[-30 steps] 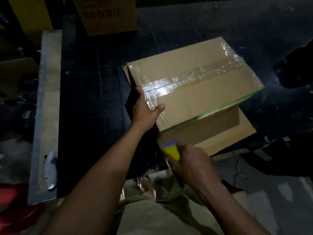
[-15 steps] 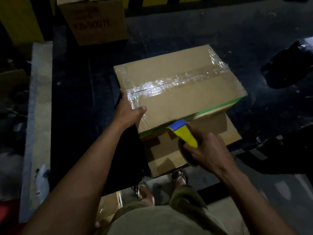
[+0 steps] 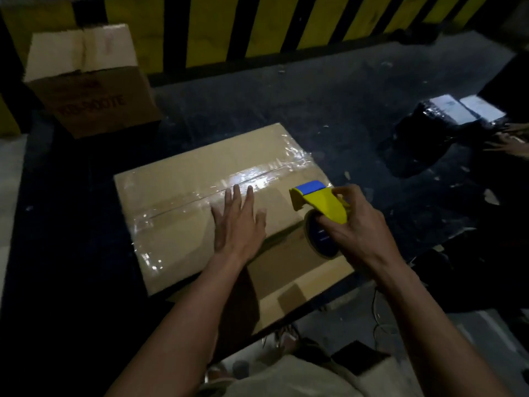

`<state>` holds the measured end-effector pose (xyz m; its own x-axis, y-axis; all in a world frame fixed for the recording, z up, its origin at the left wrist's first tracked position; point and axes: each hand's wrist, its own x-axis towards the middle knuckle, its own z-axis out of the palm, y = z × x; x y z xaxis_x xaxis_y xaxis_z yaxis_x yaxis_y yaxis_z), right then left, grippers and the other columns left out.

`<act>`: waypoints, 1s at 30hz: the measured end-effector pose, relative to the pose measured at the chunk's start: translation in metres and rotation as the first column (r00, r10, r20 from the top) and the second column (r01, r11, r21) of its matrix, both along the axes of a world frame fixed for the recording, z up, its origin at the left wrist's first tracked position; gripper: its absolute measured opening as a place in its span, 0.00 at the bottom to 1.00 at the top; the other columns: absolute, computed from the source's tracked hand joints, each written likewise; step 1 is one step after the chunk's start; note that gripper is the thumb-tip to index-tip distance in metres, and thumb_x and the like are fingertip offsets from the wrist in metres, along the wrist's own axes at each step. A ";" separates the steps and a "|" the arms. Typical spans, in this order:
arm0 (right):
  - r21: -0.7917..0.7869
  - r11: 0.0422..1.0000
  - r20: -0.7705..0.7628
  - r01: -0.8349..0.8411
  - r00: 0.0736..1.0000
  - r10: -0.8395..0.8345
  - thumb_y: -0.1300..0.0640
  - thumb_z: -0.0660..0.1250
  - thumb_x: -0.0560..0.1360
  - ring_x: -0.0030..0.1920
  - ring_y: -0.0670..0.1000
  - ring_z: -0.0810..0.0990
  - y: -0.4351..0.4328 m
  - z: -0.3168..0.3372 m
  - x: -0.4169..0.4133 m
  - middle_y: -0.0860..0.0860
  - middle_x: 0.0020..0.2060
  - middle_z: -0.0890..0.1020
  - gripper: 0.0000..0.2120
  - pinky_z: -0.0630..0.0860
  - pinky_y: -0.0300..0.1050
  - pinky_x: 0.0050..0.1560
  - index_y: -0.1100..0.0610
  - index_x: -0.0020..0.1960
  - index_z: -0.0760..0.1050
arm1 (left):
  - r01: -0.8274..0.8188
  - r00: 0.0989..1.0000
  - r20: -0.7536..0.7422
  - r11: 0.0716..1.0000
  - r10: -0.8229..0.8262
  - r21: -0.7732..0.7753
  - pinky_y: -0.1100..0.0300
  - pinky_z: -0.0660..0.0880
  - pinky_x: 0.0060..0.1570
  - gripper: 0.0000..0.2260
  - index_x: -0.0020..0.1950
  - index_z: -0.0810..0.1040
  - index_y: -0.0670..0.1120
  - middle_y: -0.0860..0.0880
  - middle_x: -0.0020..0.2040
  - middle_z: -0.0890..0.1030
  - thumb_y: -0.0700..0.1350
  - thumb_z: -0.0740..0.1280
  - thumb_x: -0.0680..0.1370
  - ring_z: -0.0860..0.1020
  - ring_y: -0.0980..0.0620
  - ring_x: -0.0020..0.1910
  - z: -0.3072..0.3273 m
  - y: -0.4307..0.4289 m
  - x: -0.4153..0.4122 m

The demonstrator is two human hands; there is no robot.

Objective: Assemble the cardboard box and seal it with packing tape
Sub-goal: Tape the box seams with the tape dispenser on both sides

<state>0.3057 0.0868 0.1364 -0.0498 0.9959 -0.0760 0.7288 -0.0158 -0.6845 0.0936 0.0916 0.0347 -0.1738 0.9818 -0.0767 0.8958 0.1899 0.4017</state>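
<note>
The cardboard box (image 3: pixel 177 233) sat closed on the dark counter (image 3: pixel 343 116), atop a flattened sheet of cardboard (image 3: pixel 300 285), with a strip of clear tape (image 3: pixel 257 179) running along its top seam. The left hand (image 3: pixel 239 224) lay flat on the lid — fingers straight, tips reaching the tape. The right hand (image 3: pixel 360 227) gripped the yellow tape dispenser (image 3: pixel 326 204), its roll (image 3: pixel 320 239) at the box's near right corner. A second box (image 3: pixel 86 90) stood at the far left, before a yellow-and-black striped barrier (image 3: pixel 257 24).
</note>
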 end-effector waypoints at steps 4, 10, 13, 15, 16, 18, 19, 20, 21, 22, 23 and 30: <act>-0.015 0.998 -0.035 0.056 0.998 -0.057 0.43 0.72 0.68 0.47 0.52 0.78 0.036 -0.011 0.036 0.48 0.49 0.78 0.24 0.76 0.48 0.41 0.45 0.61 0.69 | 0.014 0.967 -0.253 0.994 -0.040 -0.104 0.33 0.40 0.74 0.30 0.82 0.40 0.57 0.45 0.82 0.42 0.65 0.39 0.81 0.41 0.45 0.81 -0.017 0.009 0.011; -0.035 0.995 -0.148 0.089 0.985 -0.093 0.37 0.73 0.67 0.53 0.47 0.76 0.076 -0.035 0.075 0.45 0.55 0.77 0.30 0.70 0.44 0.45 0.48 0.63 0.71 | 0.014 0.960 -0.277 0.996 -0.040 -0.094 0.36 0.40 0.75 0.30 0.82 0.45 0.59 0.48 0.82 0.43 0.66 0.40 0.80 0.41 0.49 0.81 -0.015 -0.002 -0.018; -0.052 0.991 -0.233 0.127 0.963 -0.136 0.39 0.73 0.67 0.49 0.46 0.77 0.086 -0.052 0.087 0.45 0.52 0.77 0.27 0.72 0.42 0.44 0.48 0.61 0.72 | -0.069 0.973 -0.224 0.996 0.055 -0.057 0.32 0.44 0.74 0.28 0.79 0.58 0.52 0.43 0.82 0.53 0.60 0.50 0.80 0.49 0.44 0.80 -0.009 0.008 -0.008; -0.077 0.982 -0.306 0.172 0.934 -0.187 0.43 0.74 0.68 0.46 0.42 0.78 0.093 -0.068 0.094 0.45 0.50 0.78 0.24 0.74 0.41 0.43 0.51 0.60 0.74 | -0.084 0.982 -0.174 0.996 0.078 -0.030 0.32 0.45 0.75 0.28 0.78 0.60 0.50 0.42 0.81 0.56 0.59 0.50 0.80 0.51 0.41 0.80 -0.004 0.026 0.014; -0.098 0.974 -0.341 0.206 0.912 -0.228 0.45 0.75 0.69 0.45 0.40 0.78 0.097 -0.078 0.097 0.46 0.49 0.79 0.23 0.75 0.41 0.42 0.52 0.60 0.74 | -0.066 0.985 -0.162 0.997 0.060 -0.032 0.33 0.43 0.75 0.28 0.80 0.58 0.51 0.42 0.81 0.53 0.60 0.48 0.82 0.49 0.42 0.80 -0.005 0.035 0.027; -0.161 0.952 -0.372 0.262 0.877 -0.304 0.48 0.75 0.70 0.45 0.46 0.79 0.106 -0.100 0.105 0.50 0.50 0.79 0.22 0.75 0.43 0.42 0.55 0.59 0.75 | -0.015 0.985 -0.175 0.999 0.006 -0.045 0.35 0.36 0.73 0.30 0.82 0.50 0.55 0.43 0.82 0.47 0.64 0.45 0.82 0.43 0.43 0.81 -0.009 0.051 0.049; -0.197 0.941 -0.365 0.275 0.870 -0.331 0.48 0.75 0.70 0.46 0.48 0.79 0.111 -0.111 0.109 0.52 0.51 0.79 0.21 0.74 0.43 0.41 0.57 0.58 0.75 | -0.004 0.980 -0.201 0.998 -0.007 -0.055 0.35 0.33 0.72 0.30 0.82 0.47 0.57 0.43 0.82 0.44 0.65 0.43 0.82 0.41 0.43 0.81 -0.011 0.057 0.057; -0.229 0.931 -0.356 0.284 0.865 -0.352 0.49 0.75 0.70 0.47 0.49 0.79 0.116 -0.124 0.112 0.54 0.52 0.80 0.21 0.73 0.42 0.40 0.57 0.58 0.75 | -0.004 0.972 -0.234 0.998 -0.011 -0.066 0.34 0.32 0.71 0.30 0.82 0.45 0.58 0.44 0.82 0.43 0.66 0.41 0.81 0.39 0.43 0.80 -0.014 0.059 0.061; -0.261 0.921 -0.345 0.290 0.863 -0.369 0.49 0.75 0.70 0.48 0.51 0.79 0.121 -0.136 0.116 0.56 0.53 0.80 0.21 0.73 0.42 0.40 0.58 0.57 0.76 | -0.008 0.965 -0.263 0.997 -0.013 -0.077 0.33 0.32 0.72 0.30 0.82 0.43 0.59 0.44 0.82 0.42 0.67 0.39 0.81 0.39 0.43 0.80 -0.017 0.061 0.063; -0.296 0.910 -0.337 0.292 0.859 -0.385 0.49 0.75 0.69 0.49 0.52 0.79 0.124 -0.147 0.119 0.57 0.54 0.80 0.21 0.73 0.42 0.42 0.58 0.57 0.76 | -0.010 0.960 -0.279 0.997 -0.013 -0.082 0.33 0.33 0.72 0.31 0.81 0.42 0.59 0.44 0.82 0.42 0.68 0.39 0.80 0.38 0.43 0.80 -0.020 0.061 0.062; -0.329 0.899 -0.326 0.288 0.859 -0.394 0.49 0.75 0.70 0.49 0.52 0.80 0.127 -0.156 0.121 0.57 0.54 0.80 0.21 0.73 0.43 0.43 0.58 0.57 0.76 | -0.011 0.959 -0.282 0.997 -0.012 -0.082 0.33 0.35 0.73 0.31 0.81 0.42 0.59 0.44 0.82 0.42 0.68 0.38 0.80 0.38 0.43 0.80 -0.021 0.060 0.061; -0.303 0.928 -0.120 0.216 0.958 -0.262 0.44 0.71 0.72 0.50 0.56 0.82 0.143 -0.200 0.143 0.59 0.50 0.84 0.19 0.77 0.47 0.48 0.56 0.55 0.81 | -0.015 0.956 -0.292 0.998 -0.004 -0.061 0.33 0.38 0.74 0.31 0.81 0.41 0.60 0.45 0.82 0.42 0.69 0.37 0.80 0.38 0.44 0.80 -0.022 0.059 0.061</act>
<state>0.4486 0.2297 -0.0634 0.1528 0.9175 -0.3672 0.5638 -0.3861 -0.7301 0.1551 0.1501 0.0128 -0.2032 0.9757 -0.0824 0.9711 0.2116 0.1102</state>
